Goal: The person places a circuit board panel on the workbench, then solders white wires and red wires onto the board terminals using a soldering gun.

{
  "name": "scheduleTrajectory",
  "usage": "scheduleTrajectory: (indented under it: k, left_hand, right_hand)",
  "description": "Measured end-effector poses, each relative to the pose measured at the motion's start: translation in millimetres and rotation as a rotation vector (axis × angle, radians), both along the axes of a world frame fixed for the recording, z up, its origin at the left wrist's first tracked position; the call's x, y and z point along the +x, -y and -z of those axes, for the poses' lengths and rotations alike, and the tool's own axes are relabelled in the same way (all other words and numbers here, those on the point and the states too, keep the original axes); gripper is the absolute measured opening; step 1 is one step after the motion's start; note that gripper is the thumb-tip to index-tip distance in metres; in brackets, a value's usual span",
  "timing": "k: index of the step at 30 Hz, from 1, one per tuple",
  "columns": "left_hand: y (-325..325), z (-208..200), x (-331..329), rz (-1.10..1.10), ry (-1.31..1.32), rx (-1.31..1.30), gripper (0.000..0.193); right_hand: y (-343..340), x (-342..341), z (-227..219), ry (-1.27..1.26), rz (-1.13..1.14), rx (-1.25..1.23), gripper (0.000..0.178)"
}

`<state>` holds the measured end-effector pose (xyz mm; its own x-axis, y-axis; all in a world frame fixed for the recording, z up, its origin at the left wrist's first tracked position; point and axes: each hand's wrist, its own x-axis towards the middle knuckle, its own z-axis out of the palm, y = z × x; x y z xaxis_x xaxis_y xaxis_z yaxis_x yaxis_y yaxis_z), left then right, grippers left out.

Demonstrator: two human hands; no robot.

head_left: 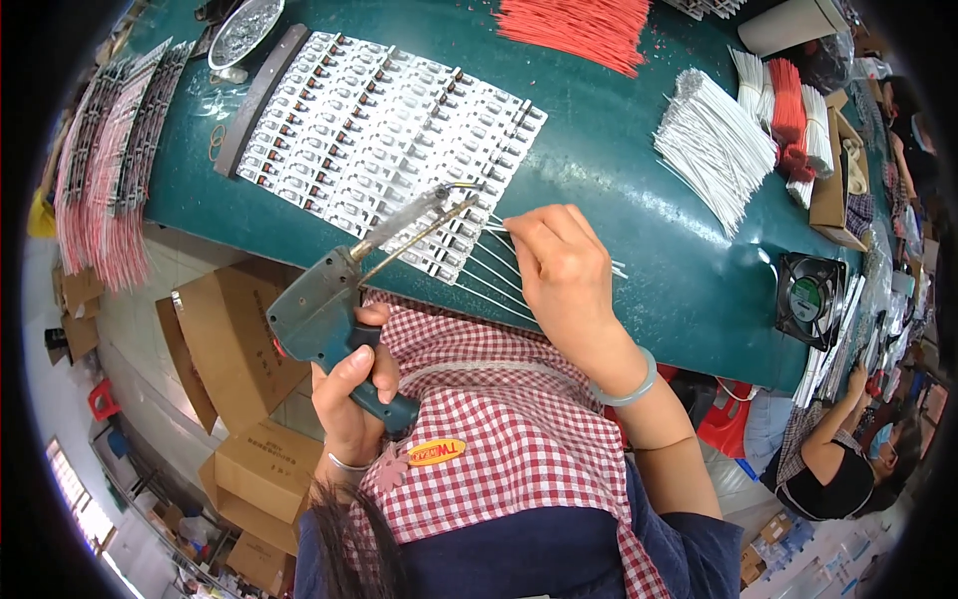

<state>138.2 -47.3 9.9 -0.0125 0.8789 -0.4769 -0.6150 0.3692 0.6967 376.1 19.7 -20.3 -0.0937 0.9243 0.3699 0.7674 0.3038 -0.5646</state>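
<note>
A thin white wire is lying at the right edge of a white board panel, its near end just up and left of the right-hand fingertips. Thumb and forefinger are pressing together and seem to be pinching it, though the exact contact is too small to tell. The right hand is sitting nearest, just off the panel's edge.

Below it, other white wires are slanting from the edge down and rightward, some passing beneath the hand. From the left, a soldering gun is reaching over the panel, its bent tip pointing rightward near the fingertips, its two metal tubes crossing above the lower rows. The left hand is curling around its grip.

A dark curved bar is flanking the panel's left end. Farther out on the green table, red wires are lying beyond, a white wire bundle to the right, and a black fan is standing near the table's right end.
</note>
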Motion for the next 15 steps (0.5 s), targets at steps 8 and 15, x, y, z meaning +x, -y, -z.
scheduleTrajectory:
  k: [8,15]
  left_hand:
    - [15,5,18,0.110,-0.621,0.283,0.044]
    - [12,20,8,0.374,-1.042,0.557,0.030]
  right_hand:
    - [-7,8,-1,0.015,0.020,0.124,0.021]
    - [-9,9,13,0.077,0.023,0.185,0.023]
